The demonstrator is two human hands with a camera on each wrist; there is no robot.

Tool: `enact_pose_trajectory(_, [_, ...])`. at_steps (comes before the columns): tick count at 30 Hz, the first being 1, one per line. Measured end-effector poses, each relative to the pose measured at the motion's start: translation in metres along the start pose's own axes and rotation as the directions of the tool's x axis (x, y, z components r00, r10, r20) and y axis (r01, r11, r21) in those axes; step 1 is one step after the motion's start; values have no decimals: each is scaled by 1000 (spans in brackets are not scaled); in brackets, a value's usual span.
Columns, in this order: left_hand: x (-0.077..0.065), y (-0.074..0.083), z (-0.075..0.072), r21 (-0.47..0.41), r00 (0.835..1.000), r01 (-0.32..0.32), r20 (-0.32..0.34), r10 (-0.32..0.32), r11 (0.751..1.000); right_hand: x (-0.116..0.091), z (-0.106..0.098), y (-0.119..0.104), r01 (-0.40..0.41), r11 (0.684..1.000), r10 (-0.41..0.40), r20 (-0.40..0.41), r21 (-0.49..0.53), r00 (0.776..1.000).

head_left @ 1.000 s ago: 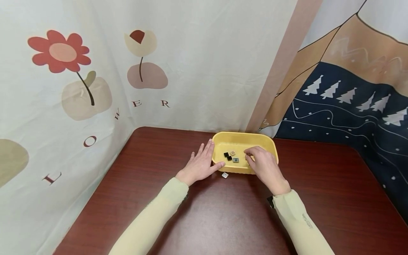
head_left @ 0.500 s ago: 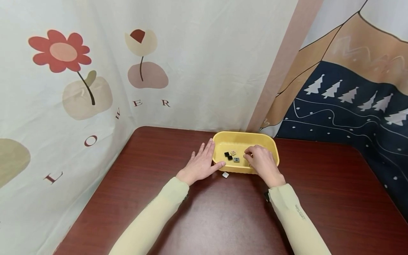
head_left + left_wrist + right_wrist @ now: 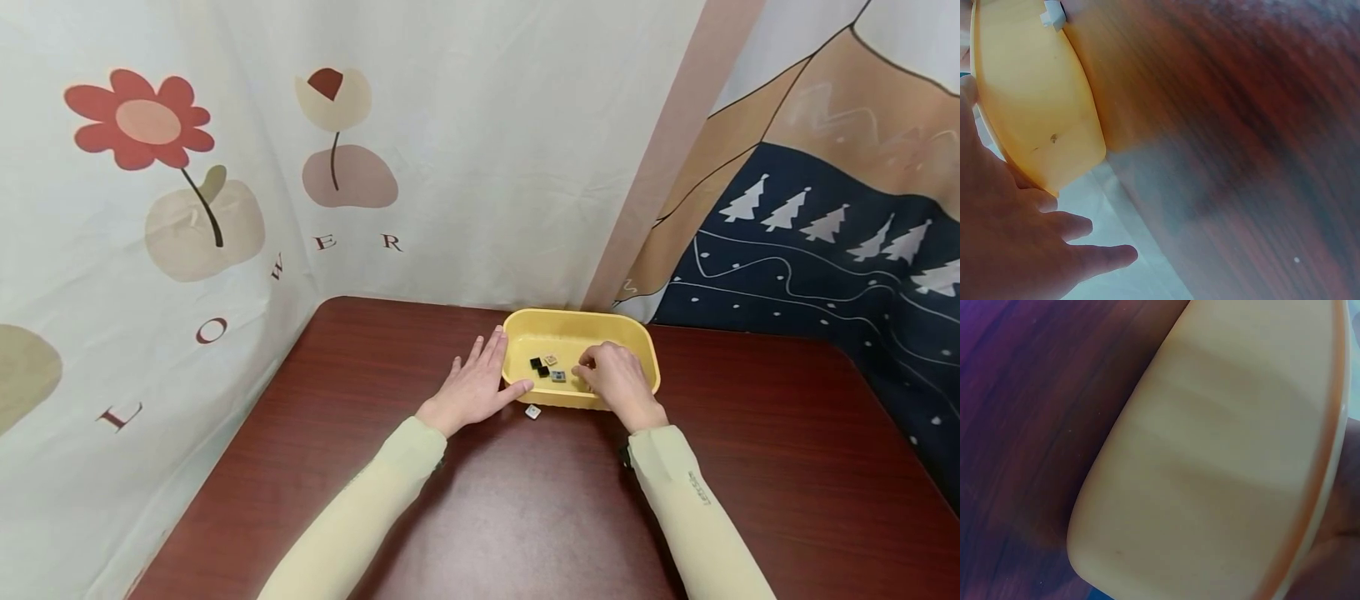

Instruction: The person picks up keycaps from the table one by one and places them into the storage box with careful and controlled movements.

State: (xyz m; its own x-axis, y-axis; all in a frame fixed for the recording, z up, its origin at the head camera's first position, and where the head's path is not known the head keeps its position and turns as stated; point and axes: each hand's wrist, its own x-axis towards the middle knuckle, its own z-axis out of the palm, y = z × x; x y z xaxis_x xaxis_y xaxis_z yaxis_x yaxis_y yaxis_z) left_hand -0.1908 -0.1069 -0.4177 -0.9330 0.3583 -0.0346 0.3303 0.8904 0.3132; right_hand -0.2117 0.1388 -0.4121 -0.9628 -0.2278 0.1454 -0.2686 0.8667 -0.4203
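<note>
A yellow plastic basin (image 3: 577,317) stands at the back of the table. Inside it lie small square pieces: two black pieces (image 3: 536,363), a cream piece (image 3: 551,360) and a grey-blue piece (image 3: 558,377). My left hand (image 3: 468,387) rests against the basin's left end, fingers straight, thumb over the front rim. My right hand (image 3: 618,379) reaches over the front rim with bent fingers down in the basin, right of the pieces. Whether its fingertips hold anything is hidden; the right wrist view shows mainly the basin's outer wall (image 3: 1210,456). A small white piece (image 3: 532,412) lies just outside the front wall.
The dark red-brown wooden table (image 3: 510,517) extends in front of the basin and to both sides. Behind it hangs a pale curtain (image 3: 487,167) with printed flowers, and a dark blue printed cloth (image 3: 795,275) hangs at the right.
My right hand has drawn slightly nearer the front of the basin, its fingertips still inside, and the forearm has swung a little left. The left hand and the small pieces stay put.
</note>
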Motion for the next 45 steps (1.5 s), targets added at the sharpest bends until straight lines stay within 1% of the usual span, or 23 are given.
enact_pose_trajectory(4, [1,0,1,9,1000,1,1,-1,1000,0,0,0,-21,1000,21,9,-5,1000])
enact_pose_trajectory(7, [1,-1,1,16,1000,4,0,-4,1000,-2,0,0,-24,1000,24,-14,-4,1000])
enact_pose_trajectory(11, [1,0,1,13,1000,6,1,-6,1000,-7,-2,-2,1,1000,-2,-92,-11,996])
enact_pose_trajectory(14, [1,0,1,6,1000,8,2,-8,1000,-13,-4,-5,31,1000,-31,-172,-1,985])
enact_pose_trajectory(18, [1,0,1,3,1000,8,1,-8,1000,-24,-8,-11,90,996,-81,-281,18,956])
enact_pose_trajectory(22, [1,0,1,2,1000,6,-1,-6,1000,-34,-11,-18,167,986,-153,-388,4,909])
enact_pose_trajectory(24, [1,0,1,2,1000,3,-3,-3,1000,-39,-13,-21,203,979,-188,-423,-9,886])
enact_pose_trajectory(26, [1,0,1,3,1000,2,-2,-2,1000,-44,-14,-24,235,972,-219,-444,-18,869])
enact_pose_trajectory(30, [2,-1,1,2,1000,-2,-6,2,1000,-53,-14,-29,295,955,-275,-453,-28,848])
enact_pose_trajectory(33, [2,-1,1,1,1000,-3,-5,3,1000,-58,-13,-33,351,936,-322,-452,-22,832])
enact_pose_trajectory(37, [2,-1,1,0,1000,-3,-4,3,1000,-66,-9,-38,431,902,-400,-438,-33,805])
enact_pose_trajectory(40, [2,-1,1,-2,1000,-2,-4,2,1000,-70,-4,-42,481,874,-462,-416,-65,784])
enact_pose_trajectory(43, [1,0,1,1,1000,0,-2,0,1000,-74,1,-46,519,851,-510,-372,-84,776])
enact_pose_trajectory(45, [1,-1,2,4,1000,0,-3,0,1000,-75,4,-47,540,837,-536,-330,-88,777])
